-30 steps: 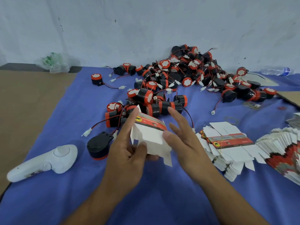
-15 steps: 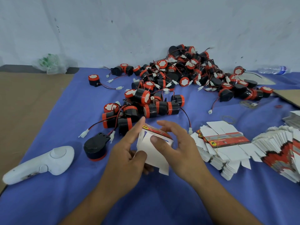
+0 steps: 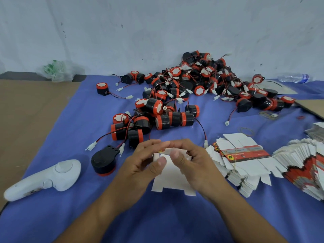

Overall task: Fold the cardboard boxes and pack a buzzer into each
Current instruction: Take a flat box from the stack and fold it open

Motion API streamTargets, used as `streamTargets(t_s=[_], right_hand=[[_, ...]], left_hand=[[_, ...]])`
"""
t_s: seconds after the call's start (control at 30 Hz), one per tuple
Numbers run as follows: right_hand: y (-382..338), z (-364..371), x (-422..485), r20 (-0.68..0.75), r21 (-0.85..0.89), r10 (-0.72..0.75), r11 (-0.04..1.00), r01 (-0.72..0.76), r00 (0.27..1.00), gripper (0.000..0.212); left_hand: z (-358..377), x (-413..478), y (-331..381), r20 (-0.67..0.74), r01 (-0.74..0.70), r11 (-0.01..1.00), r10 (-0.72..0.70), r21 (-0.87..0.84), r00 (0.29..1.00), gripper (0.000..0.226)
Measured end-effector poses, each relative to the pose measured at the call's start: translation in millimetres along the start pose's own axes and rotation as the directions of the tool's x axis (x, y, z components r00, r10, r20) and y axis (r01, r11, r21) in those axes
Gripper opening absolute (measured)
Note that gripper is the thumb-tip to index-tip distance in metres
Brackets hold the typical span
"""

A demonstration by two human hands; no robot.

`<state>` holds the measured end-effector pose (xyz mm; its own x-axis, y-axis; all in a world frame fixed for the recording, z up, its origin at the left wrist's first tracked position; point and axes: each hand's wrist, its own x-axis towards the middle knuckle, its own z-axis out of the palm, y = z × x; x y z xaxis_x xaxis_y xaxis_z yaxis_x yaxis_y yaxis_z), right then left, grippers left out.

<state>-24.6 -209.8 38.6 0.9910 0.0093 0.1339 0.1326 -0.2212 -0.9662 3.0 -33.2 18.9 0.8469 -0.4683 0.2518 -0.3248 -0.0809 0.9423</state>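
A small white cardboard box (image 3: 172,179), partly folded, is held low over the blue cloth (image 3: 175,220) between both hands. My left hand (image 3: 140,165) grips its left side with the thumb on the white face. My right hand (image 3: 194,165) grips the right side, thumb pressed near the top flap. Its lower flaps hang free below my hands. A lone black buzzer (image 3: 103,161) with a red base stands just left of my hands. A big heap of black and red buzzers (image 3: 189,88) with wires covers the cloth beyond.
Stacks of flat box blanks (image 3: 242,158) lie to the right, with more fanned out at the right edge (image 3: 305,163). A white handheld controller (image 3: 47,178) lies at the left. Loose rubber bands (image 3: 246,131), a plastic bottle (image 3: 294,78) and a crumpled bag (image 3: 57,71) sit near the wall.
The box came down and toward me, and its printed face tipped away. Both hands closed in around its top, fingers now curled over it.
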Motion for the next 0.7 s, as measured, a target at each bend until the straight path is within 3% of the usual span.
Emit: streamTargets(t_s=[0.17,0.3,0.47,0.6,0.7], right_hand=[[0.1,10.0,-3.9,0.063,0.006,-0.008,1.0,0.008,0.998,0.036],[1.8,8.9,-6.0,0.112,0.106,0.013,0.994,-0.025,0.994,0.068],[-3.0,8.5,-6.3,0.184,0.148,0.058,0.985,-0.086,0.981,0.046],[0.1,7.5,-3.7,0.21,0.162,0.034,0.984,-0.07,0.977,0.038],[3.6,4.0,-0.8,0.176,0.183,0.028,0.981,-0.061,0.984,0.043]], left_hand=[[8.4,-1.2,0.9,-0.135,0.017,0.995,-0.004,0.096,0.991,0.043],[4.2,-0.3,2.0,-0.171,0.021,0.994,-0.002,0.111,0.985,0.044],[-1.3,3.1,-0.1,-0.234,0.09,0.996,-0.084,0.015,0.969,0.034],[-5.9,3.9,-2.5,-0.175,0.155,0.982,-0.172,-0.104,0.969,0.041],[-5.3,2.4,-3.6,-0.109,0.162,0.976,-0.178,-0.145,0.978,0.037]])
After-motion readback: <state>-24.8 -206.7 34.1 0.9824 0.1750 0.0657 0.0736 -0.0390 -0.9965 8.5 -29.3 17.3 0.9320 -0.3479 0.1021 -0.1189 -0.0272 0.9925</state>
